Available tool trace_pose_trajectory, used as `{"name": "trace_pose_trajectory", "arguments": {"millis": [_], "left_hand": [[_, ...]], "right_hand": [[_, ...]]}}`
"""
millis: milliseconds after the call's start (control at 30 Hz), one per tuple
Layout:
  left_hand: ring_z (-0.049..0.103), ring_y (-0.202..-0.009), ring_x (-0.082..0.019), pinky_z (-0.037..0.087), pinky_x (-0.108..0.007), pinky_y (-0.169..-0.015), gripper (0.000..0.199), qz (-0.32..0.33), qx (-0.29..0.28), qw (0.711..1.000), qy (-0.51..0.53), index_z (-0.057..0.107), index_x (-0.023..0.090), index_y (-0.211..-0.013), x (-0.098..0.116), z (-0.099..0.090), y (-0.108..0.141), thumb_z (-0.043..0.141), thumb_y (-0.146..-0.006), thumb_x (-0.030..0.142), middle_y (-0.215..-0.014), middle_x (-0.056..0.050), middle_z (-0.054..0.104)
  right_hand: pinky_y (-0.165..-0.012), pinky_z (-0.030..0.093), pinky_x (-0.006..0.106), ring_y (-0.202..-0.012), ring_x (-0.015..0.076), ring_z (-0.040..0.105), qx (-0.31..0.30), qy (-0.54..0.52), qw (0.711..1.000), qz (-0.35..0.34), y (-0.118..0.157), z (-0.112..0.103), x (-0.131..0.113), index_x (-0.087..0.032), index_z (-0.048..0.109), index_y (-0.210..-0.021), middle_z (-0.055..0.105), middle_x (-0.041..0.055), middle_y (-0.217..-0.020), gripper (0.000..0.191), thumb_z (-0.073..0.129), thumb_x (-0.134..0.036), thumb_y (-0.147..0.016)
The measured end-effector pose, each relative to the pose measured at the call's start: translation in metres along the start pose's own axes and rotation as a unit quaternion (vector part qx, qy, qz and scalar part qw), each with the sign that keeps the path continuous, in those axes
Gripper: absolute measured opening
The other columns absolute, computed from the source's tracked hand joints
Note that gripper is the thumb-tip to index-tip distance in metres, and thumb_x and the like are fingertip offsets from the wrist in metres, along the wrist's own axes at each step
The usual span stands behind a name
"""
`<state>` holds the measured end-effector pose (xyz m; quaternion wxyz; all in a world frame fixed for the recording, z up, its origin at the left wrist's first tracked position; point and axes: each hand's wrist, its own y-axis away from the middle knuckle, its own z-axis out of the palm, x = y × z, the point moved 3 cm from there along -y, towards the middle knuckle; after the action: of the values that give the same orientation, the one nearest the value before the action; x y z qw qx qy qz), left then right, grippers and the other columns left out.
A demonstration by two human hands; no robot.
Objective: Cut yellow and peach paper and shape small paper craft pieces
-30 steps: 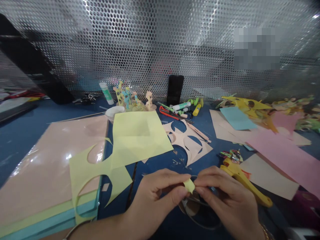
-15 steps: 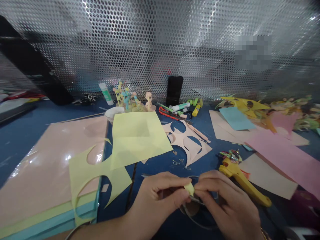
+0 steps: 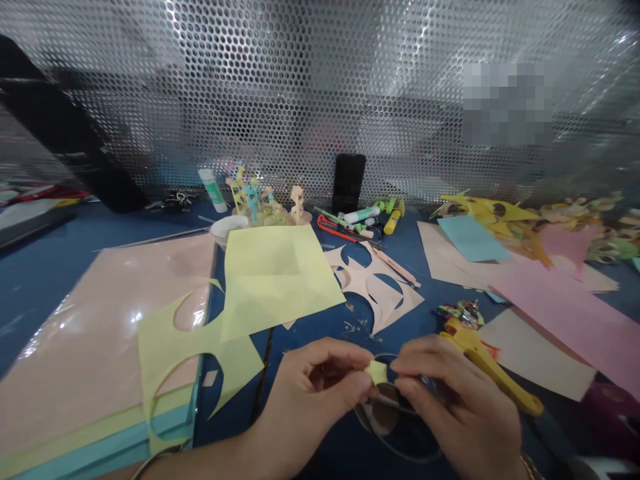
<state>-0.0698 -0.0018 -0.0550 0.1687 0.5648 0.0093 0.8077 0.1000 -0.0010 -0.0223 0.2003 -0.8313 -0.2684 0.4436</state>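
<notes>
My left hand (image 3: 320,393) pinches a small pale-yellow folded paper piece (image 3: 377,372) between thumb and fingertips; the piece looks five-sided, like a little paper star. Just right of it, my right hand (image 3: 450,400) has thumb and forefinger slightly apart, with no paper visible between them. Beneath both hands is a round thing with a clear rim (image 3: 410,459), partly covered, whose kind I cannot make out. To the left, a yellow sheet (image 3: 280,273) overlaps a yellow cut-out scrap (image 3: 180,347) with round holes.
A plastic-covered stack of coloured paper (image 3: 125,293) lies left. Behind are a white bowl (image 3: 229,229), small paper figures (image 3: 253,197), a red cutter (image 3: 336,229), glue sticks (image 3: 361,215) and a phone (image 3: 349,181). At right are a yellow-handled tool (image 3: 490,367) and a pink sheet (image 3: 570,313).
My right fingertips have come off the yellow paper piece and parted a little. The piece, still in my left hand, has turned so its flat face shows.
</notes>
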Motion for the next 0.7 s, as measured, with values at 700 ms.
{"name": "trace_pose_trajectory", "arguments": {"millis": [700], "left_hand": [[0.065,-0.058,-0.01,0.052,-0.017,-0.056,0.004,0.047,0.008,0.997,-0.063,0.074,0.019,-0.071,0.0065,-0.0012,0.0017,0.077,-0.069,0.019,-0.066,0.0,0.071]], "right_hand": [[-0.058,0.05,0.016,-0.068,0.0099,0.061,-0.055,-0.159,0.981,0.092,0.0011,0.0072,0.0072,-0.027,0.069,-0.086,0.062,-0.0018,-0.078,0.01,0.065,-0.018,-0.084]]}}
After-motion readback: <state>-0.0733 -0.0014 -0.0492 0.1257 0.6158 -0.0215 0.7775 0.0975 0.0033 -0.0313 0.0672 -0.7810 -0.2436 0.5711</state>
